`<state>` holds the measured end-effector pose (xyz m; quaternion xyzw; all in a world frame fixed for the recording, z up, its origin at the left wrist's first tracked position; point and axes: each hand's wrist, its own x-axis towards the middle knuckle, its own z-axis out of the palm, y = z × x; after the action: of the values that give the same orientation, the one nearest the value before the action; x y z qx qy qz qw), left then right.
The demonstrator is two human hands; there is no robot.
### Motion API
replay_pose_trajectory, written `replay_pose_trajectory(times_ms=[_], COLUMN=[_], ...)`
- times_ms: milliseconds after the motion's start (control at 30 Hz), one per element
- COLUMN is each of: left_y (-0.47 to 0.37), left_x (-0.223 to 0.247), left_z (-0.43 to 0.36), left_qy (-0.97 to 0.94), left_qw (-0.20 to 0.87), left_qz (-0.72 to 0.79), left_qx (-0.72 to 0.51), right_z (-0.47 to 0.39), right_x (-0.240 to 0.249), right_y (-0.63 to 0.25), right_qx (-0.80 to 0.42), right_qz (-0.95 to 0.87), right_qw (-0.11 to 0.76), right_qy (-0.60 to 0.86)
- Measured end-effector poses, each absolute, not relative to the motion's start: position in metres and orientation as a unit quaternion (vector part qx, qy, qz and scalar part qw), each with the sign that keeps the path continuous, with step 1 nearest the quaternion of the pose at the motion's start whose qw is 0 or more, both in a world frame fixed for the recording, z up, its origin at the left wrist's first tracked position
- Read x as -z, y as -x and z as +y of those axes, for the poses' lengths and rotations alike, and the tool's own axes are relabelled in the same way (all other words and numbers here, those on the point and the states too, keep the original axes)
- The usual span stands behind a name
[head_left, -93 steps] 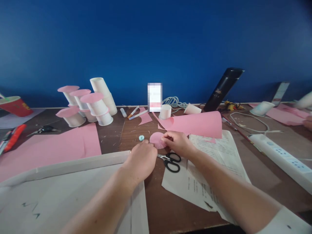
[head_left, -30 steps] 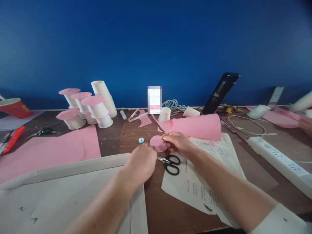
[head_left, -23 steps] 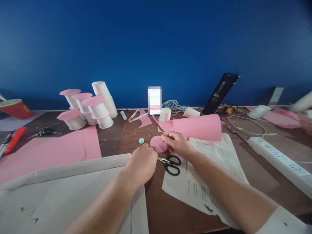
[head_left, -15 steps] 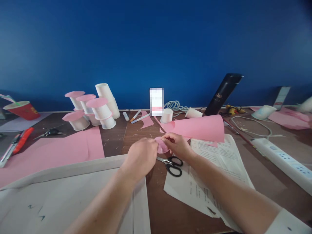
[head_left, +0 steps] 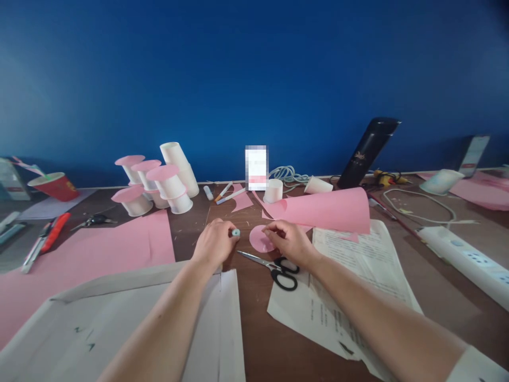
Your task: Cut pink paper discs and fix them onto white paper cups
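My left hand (head_left: 214, 243) is closed around what looks like a glue stick, and only its pale blue round end (head_left: 236, 233) shows beside the thumb. A pink paper circle (head_left: 260, 240) lies on the table between my hands, with a small shiny spot on it. My right hand (head_left: 289, 241) has its thumb and fingertips together at the circle's right edge. Just below, black-handled scissors (head_left: 274, 265) rest with slightly parted blades pointing left. A white paper cup (head_left: 273, 191) stands upside down behind the circle.
Stacked cups with pink discs (head_left: 163, 180) stand at the back left. A pink paper roll (head_left: 326, 209) lies behind my right hand, near a leaning black bottle (head_left: 369, 151). Printed sheets (head_left: 350, 286) are under my right arm; a power strip (head_left: 465, 262) sits at the right.
My left hand has drawn back leftward from the pink circle, uncovering it and the scissors' blades. The glue stick's end now shows. My right hand stays at the circle's edge.
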<state>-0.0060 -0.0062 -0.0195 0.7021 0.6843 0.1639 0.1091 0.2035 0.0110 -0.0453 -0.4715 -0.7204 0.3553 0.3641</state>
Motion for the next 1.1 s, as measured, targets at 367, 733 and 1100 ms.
replay_pose_trajectory(times_ms=[367,733,1100], left_y=[-0.025,-0.029,-0.03], left_x=[0.015,0.021,0.021], left_z=[-0.021,-0.021,-0.022], left_qy=[-0.801,-0.815,-0.838], left_qw=[0.047,0.011,-0.02], left_qz=[0.522,0.479,0.448], left_qx=[-0.288,-0.325,-0.311], right_z=[0.0,-0.003,-0.002], right_x=[0.025,0.014,0.019], right_y=[-0.195,-0.196,-0.198], right_qx=[-0.496,-0.609,-0.614], right_qz=[-0.623,-0.561,-0.541], right_qw=[0.358,0.341,0.362], right_qy=[0.487,0.445,0.447])
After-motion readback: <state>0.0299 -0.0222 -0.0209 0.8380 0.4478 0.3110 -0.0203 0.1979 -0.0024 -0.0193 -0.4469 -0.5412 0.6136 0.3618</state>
